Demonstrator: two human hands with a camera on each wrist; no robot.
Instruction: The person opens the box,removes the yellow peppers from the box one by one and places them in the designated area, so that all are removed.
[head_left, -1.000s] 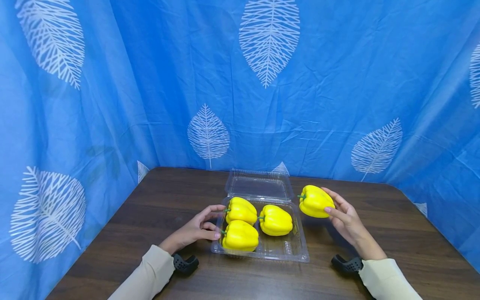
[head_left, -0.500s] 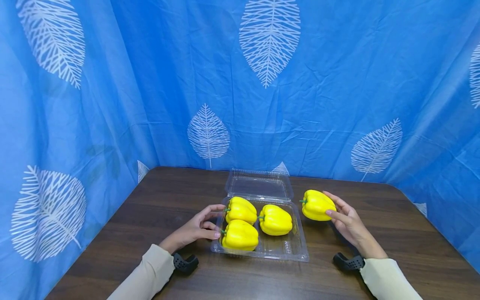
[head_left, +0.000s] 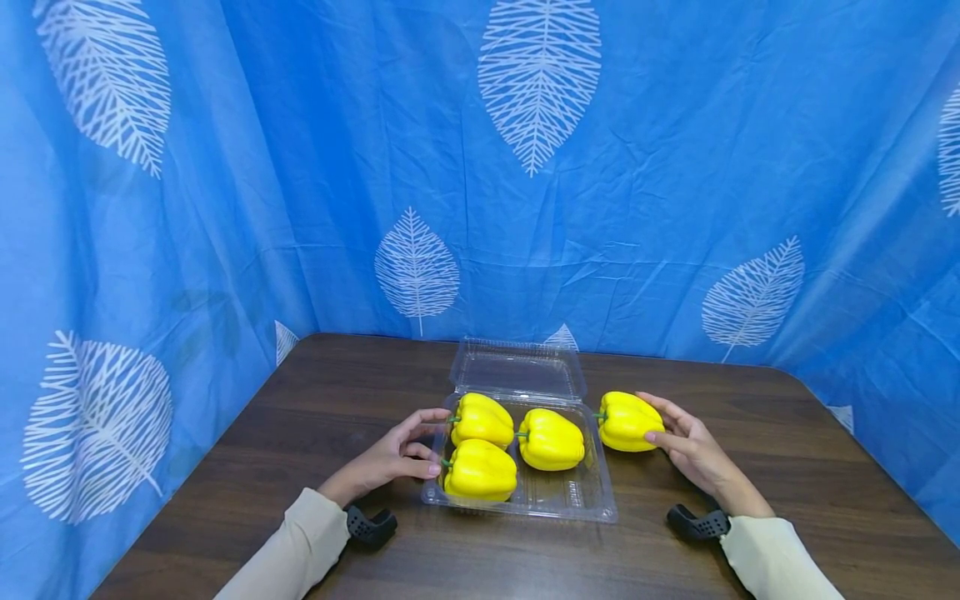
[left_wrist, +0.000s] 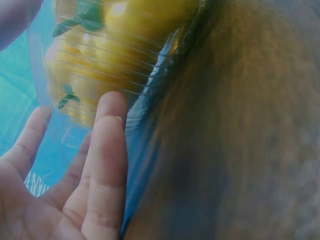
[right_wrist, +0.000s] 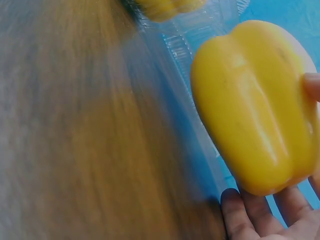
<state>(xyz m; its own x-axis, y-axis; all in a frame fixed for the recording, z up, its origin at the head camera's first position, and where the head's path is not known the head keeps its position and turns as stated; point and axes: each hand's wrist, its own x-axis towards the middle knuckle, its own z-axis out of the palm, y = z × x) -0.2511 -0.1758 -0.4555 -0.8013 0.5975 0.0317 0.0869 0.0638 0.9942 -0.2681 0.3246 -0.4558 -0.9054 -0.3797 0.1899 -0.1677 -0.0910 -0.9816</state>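
Observation:
My left hand (head_left: 390, 454) holds the left rim of a clear plastic clamshell container (head_left: 577, 502), its fingertips against the ribbed side wall in the left wrist view. Three yellow bell peppers lie inside: a back-left pepper (head_left: 482, 422), a front-left pepper (head_left: 480, 472) and a right-hand pepper (head_left: 551, 440). Just beyond the container's right side, another yellow bell pepper (head_left: 628, 422) is gripped between the thumb and fingers of my right hand (head_left: 693, 454). This pepper (right_wrist: 255, 107) lies on its side, its green stem pointing left towards the container. Both wrists carry black bands.
The container's lid (head_left: 517, 368) lies folded back behind it on the dark wooden table (head_left: 337, 383). Blue curtains (head_left: 645, 167) with white leaf prints surround the table at the back and sides.
My right hand has lowered its bell pepper, which has also shifted slightly left over the last half second. The left hand, the container and the peppers inside stay in place.

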